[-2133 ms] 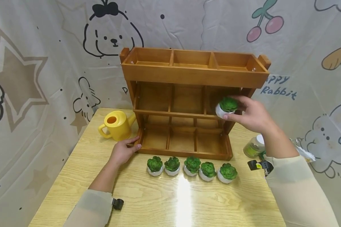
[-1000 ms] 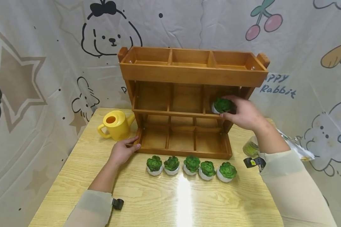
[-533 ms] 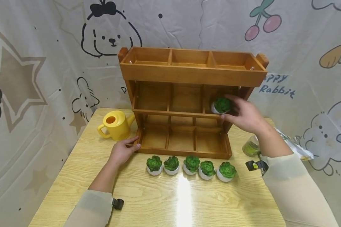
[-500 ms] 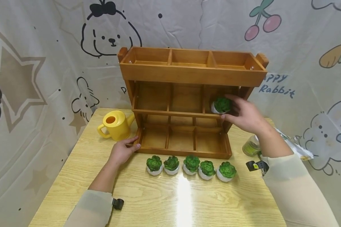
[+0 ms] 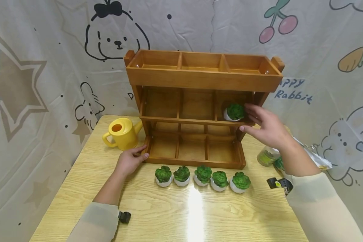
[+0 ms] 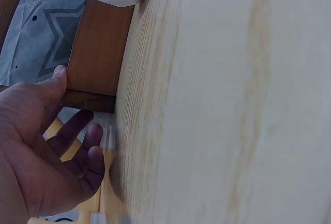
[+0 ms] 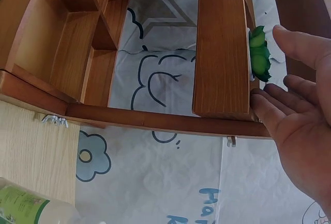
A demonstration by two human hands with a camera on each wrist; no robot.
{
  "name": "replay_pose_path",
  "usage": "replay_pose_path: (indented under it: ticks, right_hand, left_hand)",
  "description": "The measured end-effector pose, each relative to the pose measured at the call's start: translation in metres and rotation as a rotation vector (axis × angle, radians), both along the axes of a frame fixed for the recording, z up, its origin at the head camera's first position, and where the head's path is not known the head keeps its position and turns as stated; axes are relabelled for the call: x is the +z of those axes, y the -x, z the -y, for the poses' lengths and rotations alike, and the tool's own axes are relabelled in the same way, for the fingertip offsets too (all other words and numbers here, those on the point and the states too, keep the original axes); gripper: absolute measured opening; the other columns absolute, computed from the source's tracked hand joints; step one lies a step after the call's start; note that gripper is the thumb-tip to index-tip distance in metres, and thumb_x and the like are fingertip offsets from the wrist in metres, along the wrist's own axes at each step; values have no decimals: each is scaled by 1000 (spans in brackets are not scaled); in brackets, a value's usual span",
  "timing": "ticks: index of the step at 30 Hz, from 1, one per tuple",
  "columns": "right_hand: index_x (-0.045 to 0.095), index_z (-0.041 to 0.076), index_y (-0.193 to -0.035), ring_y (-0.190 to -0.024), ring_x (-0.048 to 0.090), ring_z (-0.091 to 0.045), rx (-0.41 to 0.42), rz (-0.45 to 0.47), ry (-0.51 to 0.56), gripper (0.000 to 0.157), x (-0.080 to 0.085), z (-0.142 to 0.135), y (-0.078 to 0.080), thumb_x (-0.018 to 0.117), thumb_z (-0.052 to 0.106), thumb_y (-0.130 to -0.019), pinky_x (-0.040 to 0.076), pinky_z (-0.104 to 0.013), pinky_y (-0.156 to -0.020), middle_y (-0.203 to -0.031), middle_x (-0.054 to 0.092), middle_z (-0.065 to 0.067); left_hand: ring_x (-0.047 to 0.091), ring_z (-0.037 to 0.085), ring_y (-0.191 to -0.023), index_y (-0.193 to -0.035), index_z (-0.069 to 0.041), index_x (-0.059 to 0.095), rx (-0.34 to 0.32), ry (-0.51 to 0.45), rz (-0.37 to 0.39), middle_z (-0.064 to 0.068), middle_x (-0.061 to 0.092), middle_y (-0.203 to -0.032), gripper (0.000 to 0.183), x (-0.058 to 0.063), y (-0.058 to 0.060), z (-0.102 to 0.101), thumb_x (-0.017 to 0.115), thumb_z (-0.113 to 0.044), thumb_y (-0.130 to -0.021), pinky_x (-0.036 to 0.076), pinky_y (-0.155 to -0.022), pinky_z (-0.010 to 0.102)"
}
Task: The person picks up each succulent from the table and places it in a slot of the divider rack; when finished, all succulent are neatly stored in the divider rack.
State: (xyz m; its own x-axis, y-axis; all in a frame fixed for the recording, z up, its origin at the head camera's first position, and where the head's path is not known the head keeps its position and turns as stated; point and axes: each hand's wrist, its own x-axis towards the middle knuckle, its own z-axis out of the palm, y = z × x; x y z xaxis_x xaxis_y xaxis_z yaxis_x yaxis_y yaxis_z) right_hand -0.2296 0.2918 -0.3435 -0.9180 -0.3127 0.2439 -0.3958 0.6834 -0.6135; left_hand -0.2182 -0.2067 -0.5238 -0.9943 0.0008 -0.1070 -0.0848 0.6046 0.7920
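Observation:
A small potted succulent (image 5: 235, 112) in a white pot stands in the right compartment of the middle tier of a wooden shelf (image 5: 204, 80). Just right of that plant, my right hand (image 5: 267, 126) has its fingers spread and apart from the pot. In the right wrist view the same succulent (image 7: 259, 53) shows past the tier's front board, its pot mostly hidden. My left hand (image 5: 130, 162) grips the shelf's lower left corner, thumb on the front board (image 6: 98, 53). Several more succulents (image 5: 203, 175) line the table before the shelf.
Left of the shelf stands a yellow watering can (image 5: 124, 133). A clear jar with a green label (image 5: 267, 157) is on the right, under my right forearm, near a plastic packet (image 5: 317, 158). A printed cloth (image 5: 175, 27) hangs behind the wooden table (image 5: 157, 215).
My right hand carried the succulent into the middle tier's right compartment, then let go and drew back to the right with its fingers opening. My left hand has stayed at the shelf corner.

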Motion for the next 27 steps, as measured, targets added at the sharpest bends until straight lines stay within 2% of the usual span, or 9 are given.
replay_pose_path:
  ticks: [4, 11, 13, 16, 18, 20, 24, 27]
  right_hand:
    - [38, 2, -158, -139, 49, -43, -20, 7, 0, 78, -1, -1, -6, 79, 18, -94, 42, -47, -110, -160, 41, -22]
    - [38, 4, -159, -140, 49, -41, -36, 15, 10, 79, -6, -6, -17, 80, 20, -94, 41, -45, -109, -159, 43, -21]
    - [39, 5, -159, -139, 50, -41, -38, 6, 20, 79, -8, -8, -19, 81, 18, -93, 43, -39, -108, -159, 44, -20]
    - [40, 3, -158, -138, 52, -41, -27, -14, 51, 80, -11, -11, -23, 82, 13, -91, 45, -22, -103, -158, 45, -20]
    - [41, 2, -157, -136, 53, -42, -23, -33, 62, 79, -14, -13, -26, 83, 10, -90, 43, -11, -99, -156, 46, -21]
    - [43, 2, -156, -133, 55, -44, -19, -58, 58, 78, -16, -15, -29, 83, 9, -89, 40, -6, -96, -154, 49, -22]
    - [45, 0, -154, -129, 58, -44, -12, -107, 23, 75, -21, -18, -36, 82, 9, -90, 38, -5, -97, -151, 52, -23]
    - [43, -2, -154, -131, 56, -44, 0, -116, 38, 76, -25, -20, -40, 82, 6, -89, 39, -7, -100, -153, 50, -23]
  left_hand:
    - [63, 31, -117, -145, -24, 64, 2, 5, 6, 12, 63, -143, 53, 0, 0, -1, 75, -43, -96, 52, -92, 46]
    - [64, 29, -114, -144, -24, 64, 5, 3, 5, 11, 64, -142, 52, 1, 0, -1, 75, -42, -97, 53, -90, 45]
    - [63, 29, -114, -144, -24, 64, 5, 3, 7, 10, 63, -143, 52, 1, 0, -1, 75, -42, -97, 52, -90, 44]
    - [63, 29, -114, -145, -24, 64, 7, 4, 6, 9, 63, -144, 52, 0, 0, -1, 75, -42, -97, 52, -89, 43]
    - [63, 28, -112, -145, -24, 64, 6, 1, 3, 8, 63, -144, 52, 0, 0, -1, 75, -42, -97, 52, -87, 41]
    - [64, 27, -110, -144, -24, 65, 8, -1, 1, 8, 64, -143, 52, 0, 0, -1, 75, -41, -97, 52, -85, 39]
    - [64, 27, -109, -144, -24, 65, 5, 4, -3, 8, 64, -143, 51, 0, 1, -1, 75, -41, -97, 52, -84, 38]
    - [64, 27, -111, -144, -24, 65, 5, 7, -2, 10, 63, -143, 51, -1, 0, -1, 75, -41, -97, 52, -86, 40]
